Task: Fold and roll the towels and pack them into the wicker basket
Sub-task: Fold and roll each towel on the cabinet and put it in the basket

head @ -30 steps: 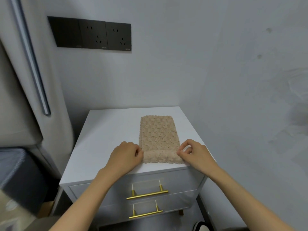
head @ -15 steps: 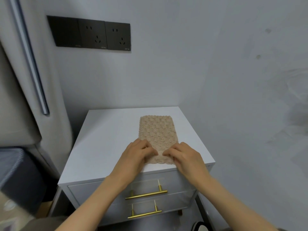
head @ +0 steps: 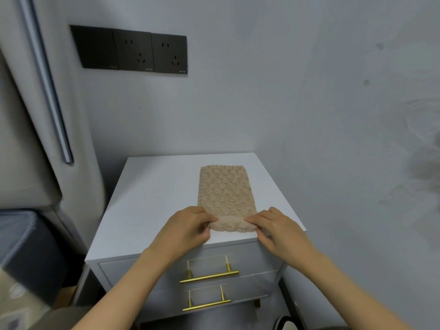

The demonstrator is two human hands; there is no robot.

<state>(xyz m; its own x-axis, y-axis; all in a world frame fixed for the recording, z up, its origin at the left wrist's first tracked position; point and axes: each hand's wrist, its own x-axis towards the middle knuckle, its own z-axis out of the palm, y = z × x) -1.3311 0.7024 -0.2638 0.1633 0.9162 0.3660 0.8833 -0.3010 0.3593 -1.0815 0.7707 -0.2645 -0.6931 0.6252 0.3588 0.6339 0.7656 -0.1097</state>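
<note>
Folded towel (head: 226,194) lies on the tabletop (head: 154,198) at frame centre, only its near end rolled. Left hand (head: 188,228) and right hand (head: 273,226) pinch that roll with curled fingers (head: 206,219); rest of rolling and basket packing undone, no basket visible.

white nightstand (head: 152,201), beige towel (head: 226,189) on top

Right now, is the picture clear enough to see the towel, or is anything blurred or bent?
Head view: soft, even light, no glare; the towel, left hand and right hand look sharp; the wide lens tilts the socket panel and splays the sides of the cabinet; the bottom left corner is blurred.
</note>
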